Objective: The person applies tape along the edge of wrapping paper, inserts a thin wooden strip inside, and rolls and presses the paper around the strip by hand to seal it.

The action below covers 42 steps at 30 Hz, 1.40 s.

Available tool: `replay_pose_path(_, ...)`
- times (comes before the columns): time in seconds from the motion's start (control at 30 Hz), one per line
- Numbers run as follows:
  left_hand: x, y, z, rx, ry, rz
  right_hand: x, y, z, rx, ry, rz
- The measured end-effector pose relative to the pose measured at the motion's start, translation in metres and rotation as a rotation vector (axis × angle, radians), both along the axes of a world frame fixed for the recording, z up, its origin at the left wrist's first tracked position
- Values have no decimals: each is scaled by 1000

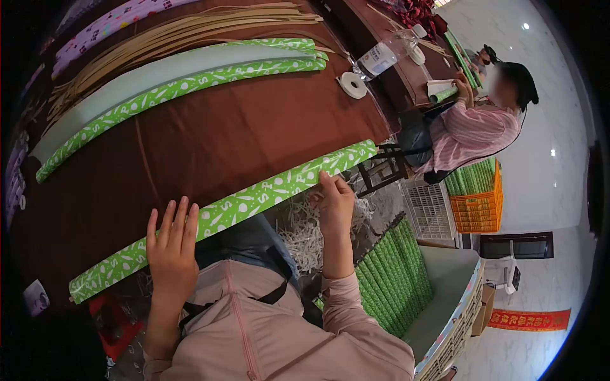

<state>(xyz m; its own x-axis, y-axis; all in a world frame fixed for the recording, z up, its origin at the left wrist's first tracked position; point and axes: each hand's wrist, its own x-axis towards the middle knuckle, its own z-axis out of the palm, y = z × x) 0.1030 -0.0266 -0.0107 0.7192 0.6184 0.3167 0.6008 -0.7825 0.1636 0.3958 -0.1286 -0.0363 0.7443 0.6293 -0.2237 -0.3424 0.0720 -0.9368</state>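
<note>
A long, narrow roll of green wrapping paper (254, 198) with white printed shapes and letters lies slantwise along the near edge of the table. My left hand (171, 244) rests flat on its left part, fingers stretched out. Toward the right end, my right hand (335, 202) has its thumb and curled fingertips closed at the roll's near edge; its fingers are partly hidden. Farther back on the table lies a partly unrolled sheet of similar green paper (184, 89), its pale inner side showing.
Brown strips (210, 25) lie behind the sheet. A tape roll (352, 85) and a plastic bottle (381, 58) are at the table's right edge. A crate (454, 311) of green rolls stands below right, near shredded paper (302, 235). Another person (473, 130) sits beyond.
</note>
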Motion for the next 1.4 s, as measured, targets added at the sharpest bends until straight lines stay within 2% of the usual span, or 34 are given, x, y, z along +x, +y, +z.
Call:
replay_pose_path(0.1,1,0,2,-17,-13,-1,0,-3,-2,86,47,36)
replay_pose_path(0.33,2,-1,7,-48,2,-1,-4,-13,-9,43,39,14)
replay_pose_path(0.47,1,0,4,-28,6,-4,5,-24,-19,181,167,155)
replay_pose_path(0.53,0,0,3,-26,-1,-9,12,-28,-25,380,578,289)
replay_pose_path(0.57,0,0,2,-22,-3,-8,13,-27,-26,359,636,263)
replay_pose_path(0.6,0,0,2,-19,-6,-14,13,-26,-25,363,631,259)
replay_pose_path(0.7,0,0,-1,-3,8,-17,11,-21,-21,103,596,107)
replay_pose_path(0.73,0,0,-1,-1,11,-11,11,-20,-21,105,592,102)
replay_pose_path(0.8,-1,1,-2,9,8,-6,14,-15,-19,-16,434,-166)
replay_pose_path(0.83,-2,0,-5,26,11,-7,20,-12,-19,-8,430,-165)
replay_pose_path(0.9,-2,-1,-7,37,19,-15,34,-16,-17,52,149,-187)
replay_pose_path(0.93,-2,-1,-6,33,26,-10,39,-12,-8,41,138,-266)
replay_pose_path(1.03,-1,-2,-5,35,37,-6,44,-5,8,-60,7,-226)
replay_pose_path(1.17,-2,-1,-5,34,49,-7,56,-4,3,-29,-40,-198)
replay_pose_path(1.3,-2,-1,-1,14,47,-19,60,-4,5,-28,-14,-211)
replay_pose_path(1.4,-2,0,2,-16,52,-14,71,-10,-6,23,-3,-97)
